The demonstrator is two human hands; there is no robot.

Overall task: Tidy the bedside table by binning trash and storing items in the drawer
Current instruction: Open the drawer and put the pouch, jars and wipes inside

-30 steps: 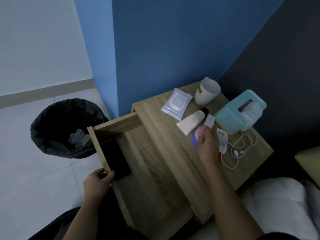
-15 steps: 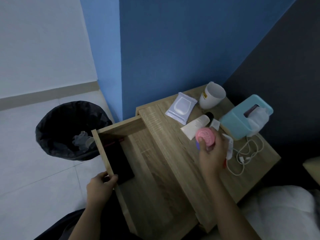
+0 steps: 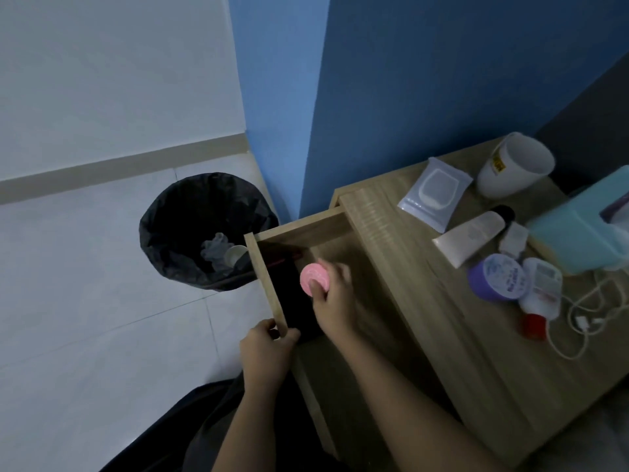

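Pale wood frames the open drawer (image 3: 299, 229), and the left hand (image 3: 269, 349) is closed over its front edge (thumb outside, fingers curled in). Just right of it, the right hand (image 3: 332, 298) pinches a round pink container (image 3: 315, 279) between its fingertips, directly above the drawer's left part, where a dark flat item (image 3: 294, 301) lies. The drop, I judge, is straight down.

We see the wooden drawer (image 3: 262, 267) pulled open, a flat black item (image 3: 292, 301) lying along its front wall. Above it we see a round pink container (image 3: 313, 279), tilted. The bedside table (image 3: 442, 318) carries clutter; beside it sits the black-lined bin (image 3: 204, 219).
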